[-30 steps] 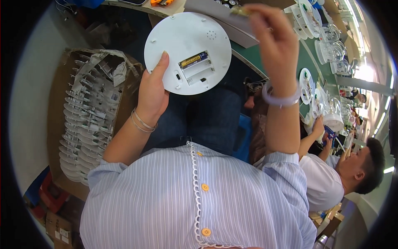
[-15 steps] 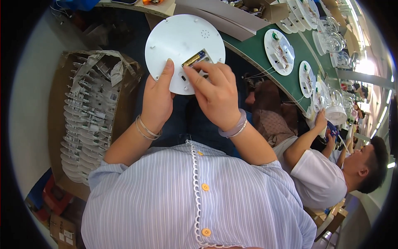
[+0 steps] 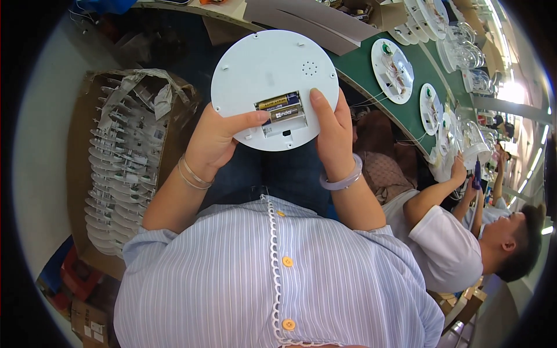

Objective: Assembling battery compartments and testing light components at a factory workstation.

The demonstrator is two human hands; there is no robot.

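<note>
White disc (image 3: 255,64) above lap (image 3: 281,177); left grip (image 3: 212,136) pinching its left edge, thumb (image 3: 249,120) touching end of lower battery (image 3: 285,113); right grip (image 3: 335,130) pinching right edge. Best: brace disc from behind, press lower battery evenly, both ends level with upper battery (image 3: 278,101).

Glare spot (image 3: 513,94): burnt out to pure white at your upper right, hazing what surrounds it.
Ceiling lights (image 3: 547,230): pale strips along your right edge.
White disc (image 3: 272,72): evenly bright before you, the batteries (image 3: 284,113) in its recess crisp.
Your hands (image 3: 335,130): well lit, softly shaded, clear of blur.
Trousers (image 3: 296,180): your lap sinks into shadow, as does the space under the tabletop (image 3: 355,65).
Far room: small and soft to your right.
Wall (image 3: 49,145): fisheye-bowed on your left, fading into the picture's black rim.
</note>
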